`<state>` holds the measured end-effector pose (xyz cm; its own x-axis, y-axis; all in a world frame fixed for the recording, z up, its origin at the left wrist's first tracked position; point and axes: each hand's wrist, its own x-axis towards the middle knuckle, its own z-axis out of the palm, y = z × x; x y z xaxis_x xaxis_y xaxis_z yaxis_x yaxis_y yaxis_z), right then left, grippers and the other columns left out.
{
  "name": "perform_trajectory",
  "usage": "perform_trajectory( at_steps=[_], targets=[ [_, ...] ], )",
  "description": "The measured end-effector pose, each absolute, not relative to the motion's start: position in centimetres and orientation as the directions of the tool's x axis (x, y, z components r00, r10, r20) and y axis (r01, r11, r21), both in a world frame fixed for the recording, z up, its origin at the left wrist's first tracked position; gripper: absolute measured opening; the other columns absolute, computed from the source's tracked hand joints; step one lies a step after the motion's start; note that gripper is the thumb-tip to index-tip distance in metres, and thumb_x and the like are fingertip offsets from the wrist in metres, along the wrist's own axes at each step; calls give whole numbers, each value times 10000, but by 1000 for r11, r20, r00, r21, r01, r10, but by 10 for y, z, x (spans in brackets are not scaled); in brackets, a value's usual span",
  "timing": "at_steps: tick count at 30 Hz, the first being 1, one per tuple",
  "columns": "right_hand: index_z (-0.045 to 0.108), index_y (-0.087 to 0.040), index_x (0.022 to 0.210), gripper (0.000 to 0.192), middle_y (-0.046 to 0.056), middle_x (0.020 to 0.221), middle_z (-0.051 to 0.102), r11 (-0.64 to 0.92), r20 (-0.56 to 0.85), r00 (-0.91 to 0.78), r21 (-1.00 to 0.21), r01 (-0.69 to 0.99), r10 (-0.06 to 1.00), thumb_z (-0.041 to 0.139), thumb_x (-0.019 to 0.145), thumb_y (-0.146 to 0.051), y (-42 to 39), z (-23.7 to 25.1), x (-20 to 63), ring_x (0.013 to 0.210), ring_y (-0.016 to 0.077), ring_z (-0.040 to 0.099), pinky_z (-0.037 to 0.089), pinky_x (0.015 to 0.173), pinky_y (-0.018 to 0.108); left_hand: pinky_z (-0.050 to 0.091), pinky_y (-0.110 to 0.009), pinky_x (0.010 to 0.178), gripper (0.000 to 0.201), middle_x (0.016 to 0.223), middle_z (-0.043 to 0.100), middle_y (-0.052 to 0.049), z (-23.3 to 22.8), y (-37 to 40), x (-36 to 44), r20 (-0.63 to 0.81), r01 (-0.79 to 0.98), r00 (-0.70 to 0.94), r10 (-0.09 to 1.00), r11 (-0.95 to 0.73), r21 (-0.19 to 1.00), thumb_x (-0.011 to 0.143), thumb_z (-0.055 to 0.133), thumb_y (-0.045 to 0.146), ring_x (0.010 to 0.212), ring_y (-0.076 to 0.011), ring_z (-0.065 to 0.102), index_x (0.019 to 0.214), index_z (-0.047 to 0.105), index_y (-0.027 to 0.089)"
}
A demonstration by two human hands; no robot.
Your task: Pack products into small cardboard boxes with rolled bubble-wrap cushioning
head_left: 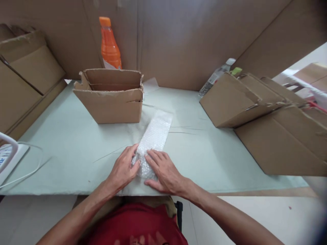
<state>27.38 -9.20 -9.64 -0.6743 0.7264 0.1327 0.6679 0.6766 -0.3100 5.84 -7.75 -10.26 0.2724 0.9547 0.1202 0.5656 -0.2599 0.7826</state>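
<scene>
A clear bubble wrap sheet [157,131] lies on the pale green table covering in front of me, its long flat end pointing away. The near end is bunched up between my hands; whether anything is inside it I cannot make out. My left hand [125,166] grips that near end at its left side, with the thumb on top and the fingers curled along the edge. Flat across the right part of the bunched end rests my right hand [166,172], its fingers stretched out and its thumb apart, near the table's front edge.
Beyond the wrap stands an open cardboard box [117,107], with an orange bottle [109,47] behind it. More cardboard boxes [286,136] sit at the right beside a clear bottle [214,78]. At the left are a large carton [22,75] and a white cable [35,170].
</scene>
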Motion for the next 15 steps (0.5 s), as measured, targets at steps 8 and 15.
perform_trajectory(
  at_steps=[8, 15],
  targets=[
    [673, -200, 1172, 378, 92, 1181, 736, 634, 227, -618, -504, 586, 752, 499, 860, -77, -93, -91, 292, 1122, 242, 664, 507, 950, 442, 568, -404, 929, 665, 1438, 496, -140, -93, -113, 31, 136, 541, 369, 920, -331, 773, 785, 489, 95, 1193, -251, 589, 1439, 441, 208],
    [726, -225, 1032, 229, 16, 972, 761, 258, -53, -508, -814, 520, 860, 538, 899, -222, -89, -67, 290, 819, 176, 692, 525, 655, 274, 465, -444, 1046, 632, 1313, 623, -144, -98, -105, 55, 182, 485, 465, 866, -421, 767, 860, 519, 192, 1214, -268, 579, 1480, 398, 164]
  ],
)
